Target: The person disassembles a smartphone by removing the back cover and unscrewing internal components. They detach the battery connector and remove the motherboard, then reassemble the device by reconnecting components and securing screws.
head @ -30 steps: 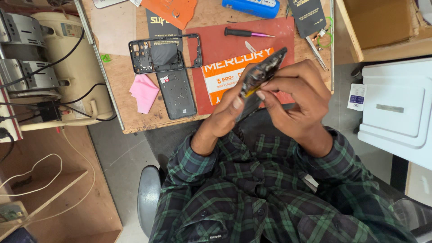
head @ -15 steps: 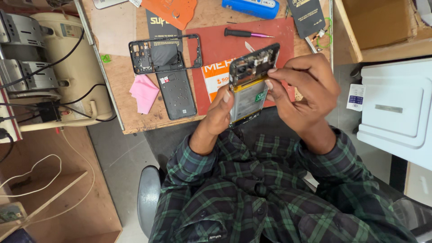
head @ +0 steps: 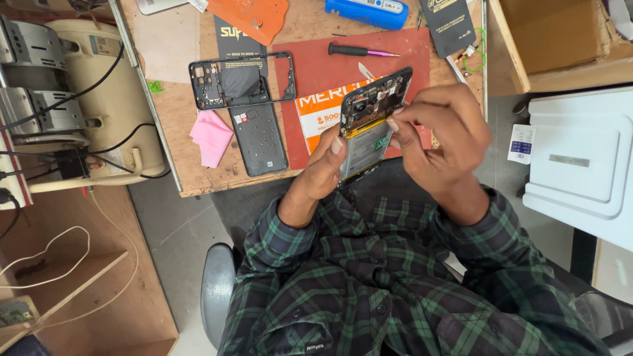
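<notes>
Mat: red mat [head: 316, 79] on the workbench
Frame: 1 black phone frame [head: 241, 80]
Cloth: pink cloth [head: 211, 135]
Tool: screwdriver [head: 362, 51], possibly

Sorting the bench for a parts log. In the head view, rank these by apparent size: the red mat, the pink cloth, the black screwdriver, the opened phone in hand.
1. Red mat
2. Opened phone, though it is held nearer the camera, so it looks bigger
3. Pink cloth
4. Black screwdriver, long but thin

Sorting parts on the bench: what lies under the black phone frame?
Under the black phone frame lies a dark back cover, on the wooden table. The cover's top end is partly hidden by the frame.
</notes>
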